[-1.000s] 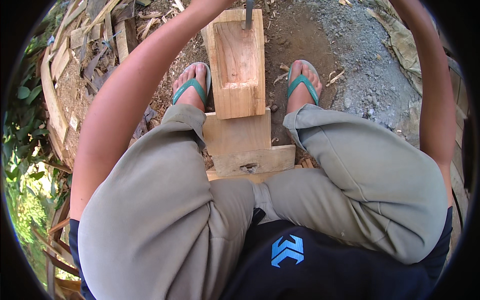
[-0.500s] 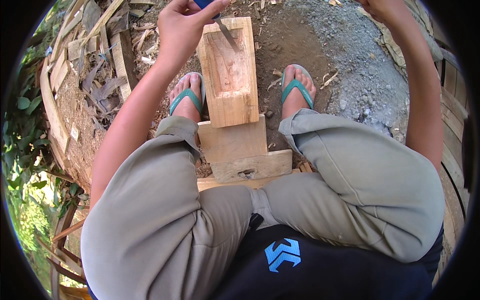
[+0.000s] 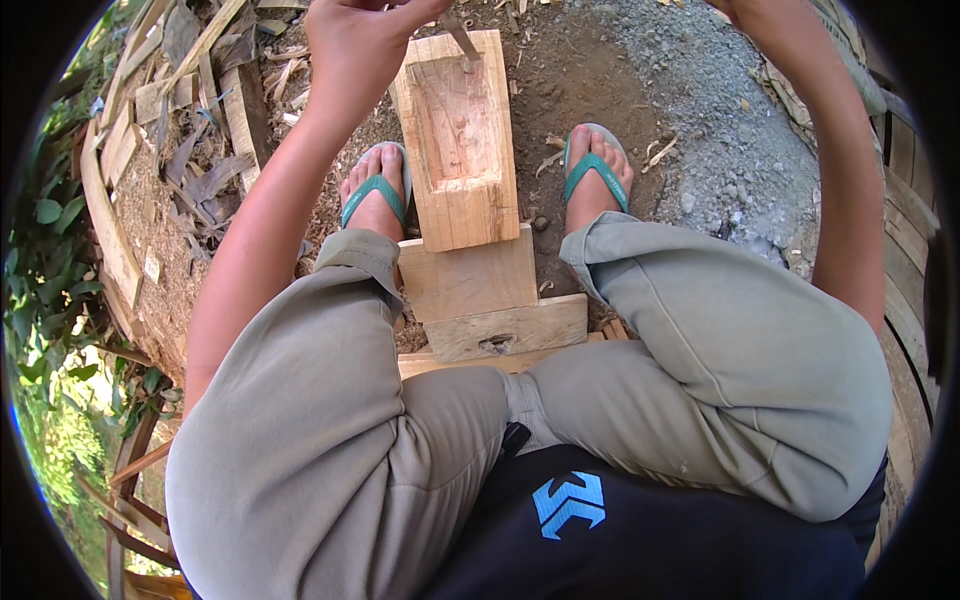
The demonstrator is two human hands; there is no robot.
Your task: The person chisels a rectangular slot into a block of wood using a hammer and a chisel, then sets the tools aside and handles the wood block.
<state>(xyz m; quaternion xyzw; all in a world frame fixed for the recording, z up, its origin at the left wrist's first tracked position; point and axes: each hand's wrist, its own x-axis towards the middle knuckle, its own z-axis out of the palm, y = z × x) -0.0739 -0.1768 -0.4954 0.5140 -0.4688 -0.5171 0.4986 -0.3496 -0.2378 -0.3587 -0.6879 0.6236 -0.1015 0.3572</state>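
Observation:
My left hand, cut by the top edge, is closed round a chisel. Its handle is out of view now. The narrow metal blade slants down to the far end of a hollow in a pale wooden block. That hollow is a long rectangular recess with rough, gouged sides and floor. My right hand is raised at the top right, apart from the block. Its fingers look curled, but the frame cuts most of them off, so whatever they hold is hidden.
Under the block's near end are a flat board and a small plank with a knot hole. My sandalled feet flank the block. Wood scraps litter the left; grey gravel lies right, beside slatted wood.
My left hand has shifted up and slightly left with the chisel, whose tip moved toward the recess's far end. The blue handle has left the view. My right hand has moved slightly left.

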